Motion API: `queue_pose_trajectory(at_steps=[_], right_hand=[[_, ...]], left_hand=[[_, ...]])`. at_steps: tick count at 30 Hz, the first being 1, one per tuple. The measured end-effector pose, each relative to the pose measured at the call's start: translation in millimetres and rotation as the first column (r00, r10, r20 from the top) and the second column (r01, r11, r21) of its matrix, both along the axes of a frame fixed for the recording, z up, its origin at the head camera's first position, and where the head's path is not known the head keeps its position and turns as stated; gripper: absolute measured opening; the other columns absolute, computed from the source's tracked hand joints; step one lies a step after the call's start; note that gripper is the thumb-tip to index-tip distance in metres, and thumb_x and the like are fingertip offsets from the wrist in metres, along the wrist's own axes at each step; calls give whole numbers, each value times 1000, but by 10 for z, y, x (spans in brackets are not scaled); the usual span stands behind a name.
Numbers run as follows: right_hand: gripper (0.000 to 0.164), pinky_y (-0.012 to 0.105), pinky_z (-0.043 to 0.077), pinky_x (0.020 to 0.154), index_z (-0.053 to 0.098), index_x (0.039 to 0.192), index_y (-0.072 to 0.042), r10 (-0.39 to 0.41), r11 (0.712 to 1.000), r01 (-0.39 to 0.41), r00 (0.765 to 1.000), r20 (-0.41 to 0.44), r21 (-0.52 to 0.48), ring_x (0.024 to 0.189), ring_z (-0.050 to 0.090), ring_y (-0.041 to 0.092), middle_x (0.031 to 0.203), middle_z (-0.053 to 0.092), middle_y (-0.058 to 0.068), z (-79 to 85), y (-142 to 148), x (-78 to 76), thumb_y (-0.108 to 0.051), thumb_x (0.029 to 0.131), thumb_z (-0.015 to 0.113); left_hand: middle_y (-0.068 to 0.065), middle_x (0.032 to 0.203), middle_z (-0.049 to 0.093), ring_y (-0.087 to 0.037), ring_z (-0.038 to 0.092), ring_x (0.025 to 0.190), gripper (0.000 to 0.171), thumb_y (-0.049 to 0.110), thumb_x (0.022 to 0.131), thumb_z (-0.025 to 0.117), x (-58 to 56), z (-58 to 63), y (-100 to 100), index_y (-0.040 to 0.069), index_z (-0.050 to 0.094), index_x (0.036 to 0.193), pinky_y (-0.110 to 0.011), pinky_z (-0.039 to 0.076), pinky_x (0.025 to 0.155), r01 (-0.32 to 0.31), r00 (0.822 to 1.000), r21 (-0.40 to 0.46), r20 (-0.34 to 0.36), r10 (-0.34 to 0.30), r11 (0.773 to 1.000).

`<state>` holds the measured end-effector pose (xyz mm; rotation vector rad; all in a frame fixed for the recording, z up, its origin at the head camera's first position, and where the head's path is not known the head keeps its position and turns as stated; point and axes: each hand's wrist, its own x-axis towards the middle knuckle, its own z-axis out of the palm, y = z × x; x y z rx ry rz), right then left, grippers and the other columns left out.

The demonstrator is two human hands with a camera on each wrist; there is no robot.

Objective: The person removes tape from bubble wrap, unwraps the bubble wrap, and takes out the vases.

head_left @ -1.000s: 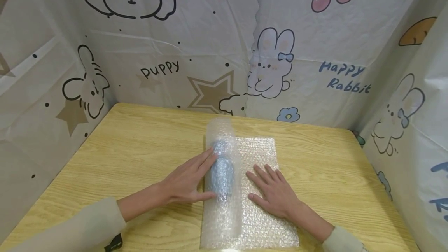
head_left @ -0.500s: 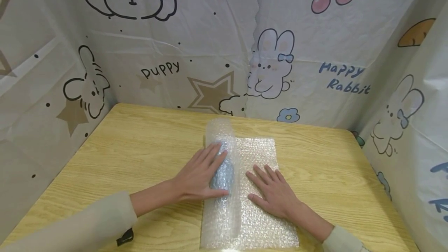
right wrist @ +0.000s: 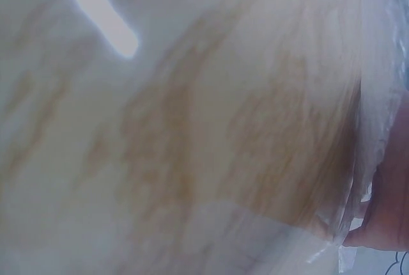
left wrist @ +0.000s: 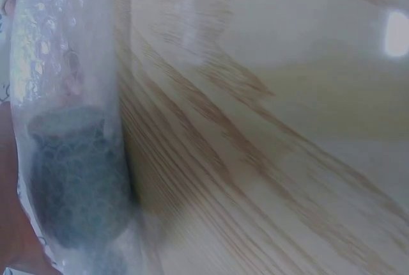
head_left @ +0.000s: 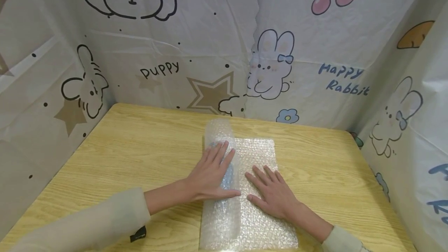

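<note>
"Hands?"
"I've got R hand (head_left: 274,193) flat on bubble wrap (head_left: 259,228), fingers spread; L hand (head_left: 211,174) spread too, atop the folded part."
"Blue item (head_left: 228,176)?"
"In the wrap, partly under L hand. Surface (head_left: 140,147) beneath; printed sheet (head_left: 210,46) w/ rabbit behind."

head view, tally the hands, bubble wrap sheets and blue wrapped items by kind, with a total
Hands, left hand and right hand: 2
Bubble wrap, apparently one folded sheet: 1
Blue item, seemingly one piece: 1
Total: 4
</note>
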<state>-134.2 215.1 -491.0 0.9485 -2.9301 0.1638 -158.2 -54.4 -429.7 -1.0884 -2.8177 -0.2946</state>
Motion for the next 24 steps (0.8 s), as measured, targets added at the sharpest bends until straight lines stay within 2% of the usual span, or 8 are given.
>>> queue_pose_trajectory(at_steps=[6,11,16,24], right_hand=[[65,68,26,109,37,156,-21,-5,1000,5,1000,-14,9,144,26,44,160,31,11,-13,-3,0,-57,102,42],[65,68,26,109,37,156,-22,-8,1000,8,1000,0,8,144,25,44,161,31,10,-5,-6,7,-58,102,41],[65,67,26,110,37,156,-23,-13,1000,13,1000,-5,17,144,26,43,161,30,10,-1,-3,7,-58,102,41],[66,67,25,110,36,157,-23,-14,1000,14,1000,2,23,145,24,43,161,29,10,-8,-2,8,-59,101,40]], left_hand=[[-27,162,7,-40,5,150,112,80,84,48,19,8,120,2,17,159,-55,8,119,-51,999,-35,-10,50,998],[-29,161,7,-43,5,149,112,74,83,57,25,-15,169,1,18,158,-57,7,119,-83,997,-44,8,83,996],[-31,161,8,-44,4,148,108,59,82,67,40,-13,192,0,18,158,-58,5,118,-93,995,-43,41,95,995],[-29,161,8,-44,4,149,101,47,82,65,42,-19,198,0,18,158,-56,2,119,-87,994,-24,65,88,996]])
